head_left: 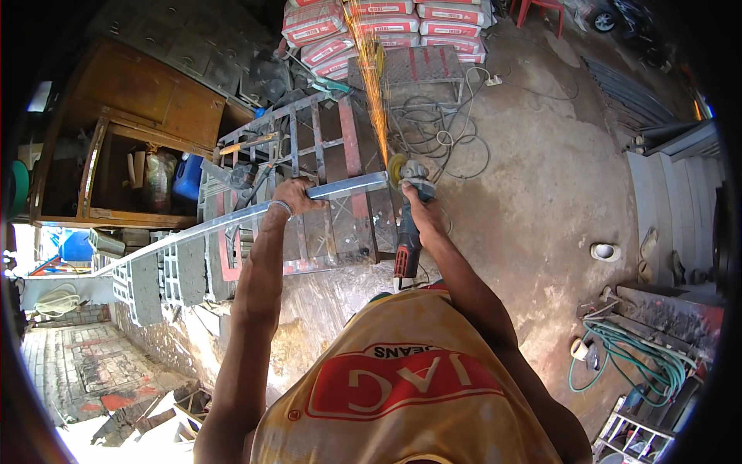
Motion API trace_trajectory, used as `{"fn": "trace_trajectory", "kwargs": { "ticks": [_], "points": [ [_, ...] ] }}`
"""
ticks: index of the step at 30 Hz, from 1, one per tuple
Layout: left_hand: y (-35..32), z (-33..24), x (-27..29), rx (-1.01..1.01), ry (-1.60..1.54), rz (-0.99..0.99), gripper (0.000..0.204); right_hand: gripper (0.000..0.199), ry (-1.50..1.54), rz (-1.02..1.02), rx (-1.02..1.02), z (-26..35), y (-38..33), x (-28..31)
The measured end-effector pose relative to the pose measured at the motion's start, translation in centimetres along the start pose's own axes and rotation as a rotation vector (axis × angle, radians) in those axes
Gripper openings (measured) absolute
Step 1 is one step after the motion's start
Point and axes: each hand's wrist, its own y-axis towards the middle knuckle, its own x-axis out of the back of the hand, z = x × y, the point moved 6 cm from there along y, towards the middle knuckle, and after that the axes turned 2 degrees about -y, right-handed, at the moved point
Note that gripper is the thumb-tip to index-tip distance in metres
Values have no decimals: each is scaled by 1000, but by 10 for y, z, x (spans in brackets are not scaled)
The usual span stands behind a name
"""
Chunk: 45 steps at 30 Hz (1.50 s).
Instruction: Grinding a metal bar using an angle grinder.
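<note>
My left hand (296, 198) is wrapped around a long silver metal bar (348, 185), close to its right end. That bar stretches away to the left, lying across a welded metal frame (352, 143) that serves as a rough bench. My right hand (423, 214) grips an angle grinder (408, 243) by its dark body, the grey gear head facing away from me. Its yellowish disc (396, 170) meets the bar's right end, and a stream of orange sparks (372, 100) shoots off to the far side. The power cord hangs from the grinder's near end.
Stacked red-and-white sacks (386, 27) stand at the back, behind a low metal table (421, 69). Looped cables (456, 151) lie on the floor beyond the grinder. A wooden cabinet (154, 97) and grey hollow blocks (143, 290) are at left; a green hose (649, 363) is coiled at right.
</note>
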Motion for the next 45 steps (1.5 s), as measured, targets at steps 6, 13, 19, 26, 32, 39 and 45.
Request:
{"fn": "trace_trajectory", "kwargs": {
  "ticks": [6,13,19,26,32,39,45],
  "points": [
    [0,2,-3,-15,18,-7,56,61,2,44,33,1,1,-2],
    [-1,8,-5,-15,-39,-39,50,56,-22,14,-30,3,0,-6],
    [1,0,1,-39,-25,-67,49,54,12,3,11,-4,10,-1],
    [-1,1,0,-27,-27,-40,50,53,26,49,29,-1,4,-4],
    [0,3,-1,-43,-47,-50,47,55,-9,30,111,2,9,-4],
    [0,-2,2,-52,14,-70,48,60,-50,-15,1,-1,11,-4],
    [0,0,0,-42,39,-70,50,58,-41,13,28,10,5,-7]
  ]
}}
